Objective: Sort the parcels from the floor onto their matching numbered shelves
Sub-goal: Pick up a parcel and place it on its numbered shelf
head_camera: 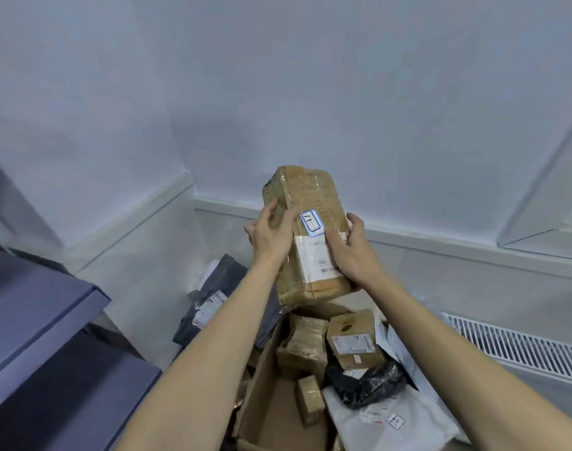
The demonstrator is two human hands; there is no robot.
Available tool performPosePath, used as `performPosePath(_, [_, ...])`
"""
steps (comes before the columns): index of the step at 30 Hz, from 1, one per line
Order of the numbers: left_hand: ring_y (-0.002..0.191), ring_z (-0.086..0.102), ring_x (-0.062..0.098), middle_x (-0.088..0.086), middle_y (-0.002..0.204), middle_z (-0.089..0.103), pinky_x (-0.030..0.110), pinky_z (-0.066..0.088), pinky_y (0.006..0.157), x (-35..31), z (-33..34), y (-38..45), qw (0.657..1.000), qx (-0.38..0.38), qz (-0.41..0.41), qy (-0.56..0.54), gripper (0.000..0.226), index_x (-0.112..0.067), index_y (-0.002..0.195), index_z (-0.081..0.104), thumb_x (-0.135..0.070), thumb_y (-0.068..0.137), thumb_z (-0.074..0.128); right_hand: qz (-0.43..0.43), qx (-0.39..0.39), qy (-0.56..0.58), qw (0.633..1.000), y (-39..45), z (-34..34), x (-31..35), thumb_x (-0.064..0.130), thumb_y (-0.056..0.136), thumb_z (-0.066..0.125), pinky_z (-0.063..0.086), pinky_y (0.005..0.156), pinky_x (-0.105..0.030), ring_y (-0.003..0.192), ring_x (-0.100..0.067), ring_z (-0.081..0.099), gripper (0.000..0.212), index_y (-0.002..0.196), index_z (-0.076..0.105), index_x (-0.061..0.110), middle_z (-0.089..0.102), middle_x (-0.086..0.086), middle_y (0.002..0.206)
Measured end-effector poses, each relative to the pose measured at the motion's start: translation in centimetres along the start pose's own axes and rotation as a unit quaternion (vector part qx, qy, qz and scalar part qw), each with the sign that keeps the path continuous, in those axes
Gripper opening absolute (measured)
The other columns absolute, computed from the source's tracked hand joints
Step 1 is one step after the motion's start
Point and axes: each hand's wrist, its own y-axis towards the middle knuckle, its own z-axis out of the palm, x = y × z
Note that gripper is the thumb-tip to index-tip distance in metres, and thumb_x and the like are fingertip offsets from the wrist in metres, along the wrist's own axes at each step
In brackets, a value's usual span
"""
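Note:
I hold a tall brown cardboard parcel [306, 203] wrapped in clear tape up in front of the wall. A small blue-edged sticker [311, 224] with a handwritten mark and a white shipping label sit on its near face. My left hand [271, 237] grips its left side, fingers curled round the edge. Over on the right side, my right hand [351, 252] grips it with the thumb lying across the label. Below, on the floor, lies a pile of more parcels: brown boxes [353, 340], a black bag [366, 384], white mailers [392, 418] and a grey mailer [210, 301].
Grey-blue shelf boards [34, 317] jut in at the left, two levels showing. An open cardboard carton [265, 395] holds part of the pile. A white radiator grille [519, 349] runs along the wall at right. A window sill corner [558, 222] juts in at the upper right.

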Motion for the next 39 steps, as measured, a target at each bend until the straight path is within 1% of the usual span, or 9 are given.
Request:
performPosePath(3, [0.117, 0.053, 0.009, -0.002, 0.129, 0.053, 0.035, 0.043, 0.107, -1.3, -0.2, 0.1, 0.999, 0.024, 0.039, 0.001, 0.062, -0.030, 0.140, 0.053, -0.055, 0.085, 0.065, -0.016, -0.007, -0.007, 1.000, -0.5, -0.8, 1.5, 0.049, 0.098, 0.045, 0.046, 0.091, -0.037, 0.107, -0.023, 0.061, 0.055, 0.143, 0.026, 0.026, 0.063, 0.001, 0.116])
performPosePath(6, [0.096, 0.058, -0.004, -0.024, 0.100, 0.062, 0.023, 0.043, 0.092, -2.2, -0.1, -0.3, 0.996, 0.057, 0.063, 0.002, 0.042, -0.031, 0.138, 0.053, -0.041, 0.098, 0.055, -0.032, -0.025, -0.004, 0.999, -0.5, -1.2, 1.9, 0.041, 0.099, 0.044, 0.047, 0.093, -0.041, 0.105, -0.022, 0.062, 0.050, 0.143, 0.026, 0.027, 0.063, 0.002, 0.119])
performPosePath(14, [0.126, 0.051, 0.022, -0.001, 0.137, 0.053, 0.048, 0.040, 0.109, -1.2, 1.2, -0.2, 0.994, 0.082, 0.050, 0.052, 0.057, -0.053, 0.131, 0.047, -0.075, 0.079, 0.043, -0.078, -0.044, -0.042, 0.995, -0.9, -2.5, 3.1, 0.031, 0.101, 0.040, 0.041, 0.086, -0.033, 0.117, -0.023, 0.057, 0.046, 0.146, 0.029, 0.026, 0.055, -0.002, 0.136])
performPosePath(20, [0.102, 0.060, 0.015, -0.008, 0.104, 0.059, 0.038, 0.049, 0.095, -2.9, 0.5, -0.2, 0.998, 0.057, 0.011, -0.036, 0.037, -0.017, 0.124, 0.046, -0.044, 0.098, 0.051, -0.087, -0.041, -0.063, 0.993, -0.7, -2.3, 3.3, 0.026, 0.102, 0.041, 0.043, 0.095, -0.038, 0.121, -0.027, 0.055, 0.045, 0.146, 0.030, 0.026, 0.056, -0.003, 0.136])
performPosePath(24, [0.107, 0.062, 0.022, 0.003, 0.121, 0.059, 0.047, 0.051, 0.096, -3.6, -0.3, 0.2, 0.999, 0.035, 0.014, -0.031, 0.037, -0.019, 0.118, 0.036, -0.041, 0.096, 0.056, -0.087, -0.057, -0.092, 0.990, -0.7, -2.3, 3.3, 0.021, 0.102, 0.045, 0.041, 0.086, -0.034, 0.121, -0.024, 0.055, 0.041, 0.142, 0.036, 0.028, 0.058, 0.000, 0.135])
performPosePath(27, [0.105, 0.065, 0.022, 0.004, 0.122, 0.061, 0.049, 0.052, 0.095, -3.9, -0.5, 0.3, 0.997, 0.048, 0.038, -0.055, 0.061, -0.028, 0.140, 0.019, -0.033, 0.096, 0.060, -0.089, -0.083, -0.107, 0.987, -0.4, -2.3, 3.2, 0.023, 0.102, 0.046, 0.037, 0.081, -0.032, 0.118, -0.025, 0.056, 0.036, 0.137, 0.043, 0.030, 0.062, -0.001, 0.130])
performPosePath(30, [0.097, 0.071, 0.025, 0.003, 0.116, 0.068, 0.052, 0.056, 0.086, -3.7, -1.2, 0.6, 0.994, 0.076, 0.058, -0.049, 0.092, -0.062, 0.138, 0.000, -0.037, 0.086, 0.072, -0.102, -0.100, -0.117, 0.983, 0.0, -2.5, 3.5, 0.022, 0.102, 0.043, 0.041, 0.082, -0.036, 0.117, -0.027, 0.055, 0.034, 0.134, 0.045, 0.031, 0.065, -0.002, 0.123])
performPosePath(34, [0.088, 0.074, 0.023, 0.000, 0.121, 0.064, 0.045, 0.061, 0.060, -3.7, -2.3, 0.8, 0.990, 0.094, 0.013, -0.105, 0.081, -0.054, 0.136, 0.023, -0.032, 0.081, 0.079, -0.120, -0.097, -0.142, 0.978, 0.3, -2.9, 3.5, 0.015, 0.100, 0.041, 0.045, 0.083, -0.039, 0.111, -0.027, 0.055, 0.038, 0.134, 0.046, 0.030, 0.066, -0.004, 0.115])
performPosePath(39, [0.093, 0.069, 0.020, -0.006, 0.118, 0.058, 0.046, 0.060, 0.056, -2.9, -1.9, 0.6, 0.991, 0.050, 0.011, -0.120, 0.053, -0.036, 0.121, 0.037, -0.023, 0.086, 0.075, -0.125, -0.075, -0.164, 0.976, 0.0, -2.4, 3.1, 0.022, 0.101, 0.042, 0.041, 0.098, -0.041, 0.123, -0.029, 0.048, 0.038, 0.138, 0.045, 0.029, 0.060, -0.004, 0.129])
